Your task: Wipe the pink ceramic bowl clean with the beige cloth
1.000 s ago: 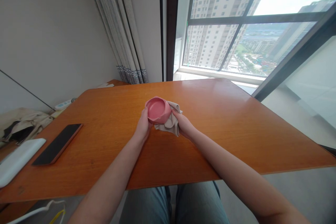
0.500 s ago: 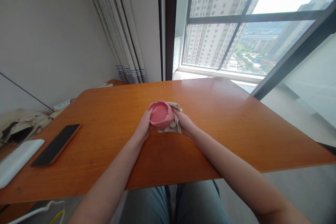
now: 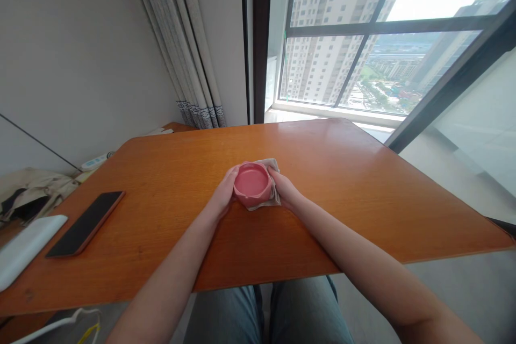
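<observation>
A pink round ashtray-like dish (image 3: 252, 180) with a notched, faceted rim is held over the middle of the wooden table (image 3: 169, 172), its hollow facing up toward me. My left hand (image 3: 226, 188) grips its left side, thumb near the rim. On the other side my right hand (image 3: 283, 187) is closed on a light beige cloth (image 3: 275, 193), which it presses against the dish's right side. Part of the cloth shows behind and below the dish. The fingers underneath are hidden.
To the left lies a black phone-like slab (image 3: 86, 224) with a reddish edge, beside a white rounded object (image 3: 28, 244). Crumpled beige fabric (image 3: 34, 191) and a white power strip (image 3: 97, 161) are at the far left. A large window (image 3: 363, 43) stands beyond the table.
The dish has turned and levelled in my hands, moving slightly right and toward me. Less of the cloth shows below it.
</observation>
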The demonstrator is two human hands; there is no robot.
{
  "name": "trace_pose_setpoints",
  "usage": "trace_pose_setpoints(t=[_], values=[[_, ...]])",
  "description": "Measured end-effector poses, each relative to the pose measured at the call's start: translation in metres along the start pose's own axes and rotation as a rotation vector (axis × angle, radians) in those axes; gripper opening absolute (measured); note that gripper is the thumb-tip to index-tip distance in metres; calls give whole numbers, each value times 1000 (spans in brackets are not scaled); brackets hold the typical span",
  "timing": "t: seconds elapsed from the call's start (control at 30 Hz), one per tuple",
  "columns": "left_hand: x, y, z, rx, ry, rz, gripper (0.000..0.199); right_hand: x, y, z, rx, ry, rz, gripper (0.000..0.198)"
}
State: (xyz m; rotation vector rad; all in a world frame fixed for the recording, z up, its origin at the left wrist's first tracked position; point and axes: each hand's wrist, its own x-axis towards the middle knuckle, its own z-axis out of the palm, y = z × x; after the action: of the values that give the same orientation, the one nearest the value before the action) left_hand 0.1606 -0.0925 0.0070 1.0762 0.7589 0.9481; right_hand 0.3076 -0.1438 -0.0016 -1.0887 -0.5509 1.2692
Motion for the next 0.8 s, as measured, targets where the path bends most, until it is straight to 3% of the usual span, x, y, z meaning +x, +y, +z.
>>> trace_pose_setpoints(t=[0.13, 0.27, 0.43, 0.6, 0.67, 0.8], values=[[0, 6, 4, -150, 78, -62, 44, -5, -4, 8, 106, -6, 34, 30], [0, 9, 6, -165, 50, 45, 37, -3, -4, 8, 189, 25, 37, 22], [-7, 11, 3, 21, -58, -155, 53, 4, -4, -1, 144, 90, -28, 27], [-4, 10, -3, 158, -32, -262, 54, 2, 1, -1, 155, 49, 127, 31], [2, 5, -5, 149, -11, -225, 50, -1, 3, 2, 175, 48, 138, 30], [10, -3, -5, 52, 69, 30, 38, -8, -1, 9, 183, -26, 104, 30]])
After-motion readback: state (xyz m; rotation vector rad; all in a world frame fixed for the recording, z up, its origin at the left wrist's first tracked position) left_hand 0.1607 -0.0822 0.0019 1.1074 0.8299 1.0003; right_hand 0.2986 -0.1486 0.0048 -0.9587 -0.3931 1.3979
